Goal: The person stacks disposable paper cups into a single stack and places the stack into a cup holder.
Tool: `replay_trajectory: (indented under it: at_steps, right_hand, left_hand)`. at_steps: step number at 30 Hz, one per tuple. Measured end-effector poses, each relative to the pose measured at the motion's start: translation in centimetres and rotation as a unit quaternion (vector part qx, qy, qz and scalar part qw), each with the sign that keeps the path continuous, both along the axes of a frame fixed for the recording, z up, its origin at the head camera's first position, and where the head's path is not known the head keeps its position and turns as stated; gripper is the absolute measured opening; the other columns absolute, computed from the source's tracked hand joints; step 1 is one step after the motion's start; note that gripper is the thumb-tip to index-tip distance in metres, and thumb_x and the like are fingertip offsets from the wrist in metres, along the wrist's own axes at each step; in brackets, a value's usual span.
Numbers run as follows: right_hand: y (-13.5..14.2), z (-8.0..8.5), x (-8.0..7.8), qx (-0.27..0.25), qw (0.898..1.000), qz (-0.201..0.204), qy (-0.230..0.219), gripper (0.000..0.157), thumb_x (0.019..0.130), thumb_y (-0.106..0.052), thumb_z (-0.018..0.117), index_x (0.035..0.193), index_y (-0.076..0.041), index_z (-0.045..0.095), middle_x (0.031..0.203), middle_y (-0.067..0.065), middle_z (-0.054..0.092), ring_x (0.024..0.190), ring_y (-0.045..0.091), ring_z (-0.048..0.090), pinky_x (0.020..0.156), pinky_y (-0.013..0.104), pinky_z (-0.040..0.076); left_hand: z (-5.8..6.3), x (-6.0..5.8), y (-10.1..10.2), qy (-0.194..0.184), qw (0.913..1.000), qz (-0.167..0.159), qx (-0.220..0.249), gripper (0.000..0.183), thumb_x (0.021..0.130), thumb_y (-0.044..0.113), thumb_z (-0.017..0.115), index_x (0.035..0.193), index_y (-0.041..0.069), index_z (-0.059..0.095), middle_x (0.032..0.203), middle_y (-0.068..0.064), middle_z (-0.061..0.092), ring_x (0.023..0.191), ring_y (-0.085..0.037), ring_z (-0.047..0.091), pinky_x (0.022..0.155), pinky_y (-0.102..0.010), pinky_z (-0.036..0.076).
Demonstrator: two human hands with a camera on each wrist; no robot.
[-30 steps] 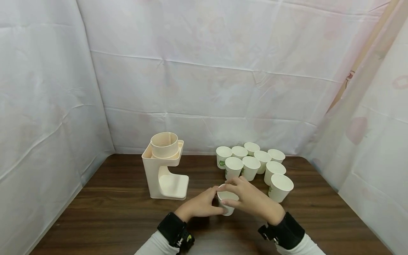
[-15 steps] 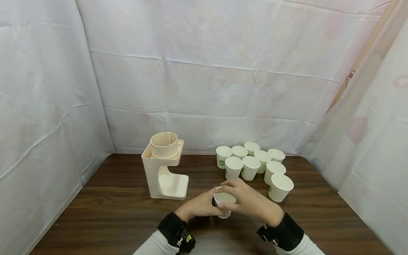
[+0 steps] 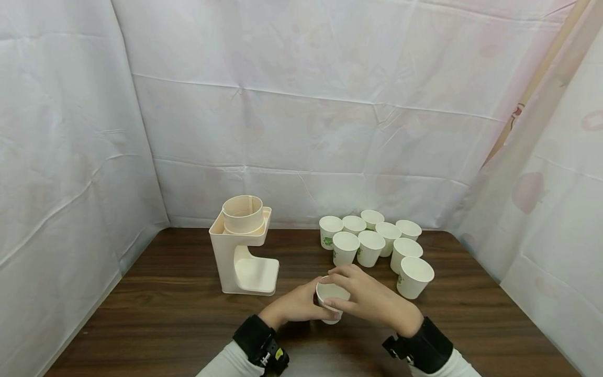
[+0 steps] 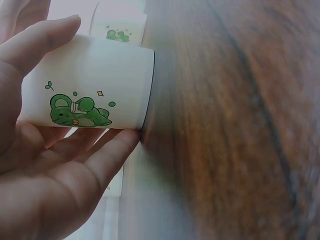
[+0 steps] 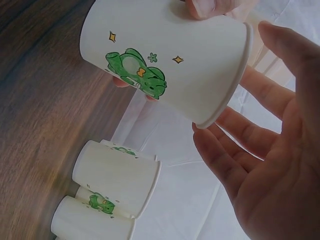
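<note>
A white paper cup (image 3: 333, 292) stands upright near the front of the table, between both hands. My left hand (image 3: 298, 302) grips its side, with the thumb and fingers around the wall. In the left wrist view, a green cartoon animal shows on the cup (image 4: 87, 82), and a fingertip reaches its base. Above the rim, my right hand (image 3: 372, 298) arches over the cup with spread, bent fingers. Seen from the right wrist, a fingertip of the right hand (image 5: 270, 135) meets the rim of the cup (image 5: 165, 55), while the thumb looks apart from it.
Several paper cups (image 3: 371, 242) stand upright in a group at the back right of the dark wooden table (image 3: 155, 314). A cream holder (image 3: 227, 262) with a round cylinder (image 3: 242, 214) on top stands to the left. White curtains (image 3: 301, 131) enclose the table.
The cup has shifted slightly left and nearer to me, with the right hand following. In the last half second hardly anything has moved.
</note>
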State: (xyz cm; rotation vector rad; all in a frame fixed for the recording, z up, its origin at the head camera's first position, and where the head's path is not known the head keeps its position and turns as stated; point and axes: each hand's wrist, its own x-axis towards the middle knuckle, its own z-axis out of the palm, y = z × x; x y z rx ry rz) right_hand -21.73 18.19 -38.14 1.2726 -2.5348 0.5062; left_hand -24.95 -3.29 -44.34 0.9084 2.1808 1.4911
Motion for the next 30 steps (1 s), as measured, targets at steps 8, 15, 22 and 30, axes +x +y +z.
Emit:
replay_trajectory:
  at_steps: [8, 15, 22, 30]
  right_hand:
    - [0.6, 0.2, 0.2, 0.016, 1.0, -0.023, -0.001, 0.038, 0.098, -0.038, 0.067, 0.129, -0.016, 0.065, 0.126, 0.003, 0.059, 0.115, 0.019, 0.055, 0.091, 0.037, 0.05]
    - [2.3, 0.4, -0.1, 0.014, 0.998, -0.056, 0.023, 0.034, 0.096, -0.035, 0.07, 0.125, -0.016, 0.066, 0.118, -0.004, 0.059, 0.107, 0.011, 0.056, 0.084, 0.034, 0.051]
    - [4.2, 0.8, -0.5, 0.006, 0.995, -0.088, 0.056, 0.031, 0.093, -0.028, 0.075, 0.121, -0.015, 0.068, 0.116, 0.001, 0.062, 0.109, 0.02, 0.059, 0.084, 0.04, 0.052]
    - [6.6, 0.7, -1.5, 0.008, 0.989, -0.132, 0.066, 0.031, 0.091, -0.025, 0.076, 0.119, -0.013, 0.069, 0.116, 0.005, 0.065, 0.107, 0.025, 0.062, 0.087, 0.046, 0.051]
  left_hand:
    - [0.1, 0.2, 0.1, 0.003, 0.9999, 0.009, 0.007, 0.069, 0.082, 0.026, 0.084, 0.139, 0.019, 0.047, 0.114, 0.009, 0.062, 0.103, -0.009, 0.06, 0.09, -0.03, 0.046]
    - [0.3, 0.4, 0.1, -0.005, 0.9998, 0.016, 0.012, 0.072, 0.08, 0.02, 0.086, 0.14, 0.019, 0.046, 0.117, 0.007, 0.06, 0.107, -0.011, 0.057, 0.092, -0.034, 0.045]
    - [-0.1, 0.1, 0.2, -0.007, 0.9997, 0.013, 0.019, 0.071, 0.077, 0.019, 0.088, 0.136, 0.018, 0.049, 0.116, 0.009, 0.062, 0.11, -0.01, 0.057, 0.098, -0.035, 0.042]
    - [0.0, 0.1, 0.0, -0.016, 0.9997, 0.012, 0.016, 0.069, 0.079, 0.023, 0.087, 0.136, 0.022, 0.049, 0.117, 0.01, 0.063, 0.111, -0.01, 0.058, 0.099, -0.04, 0.041]
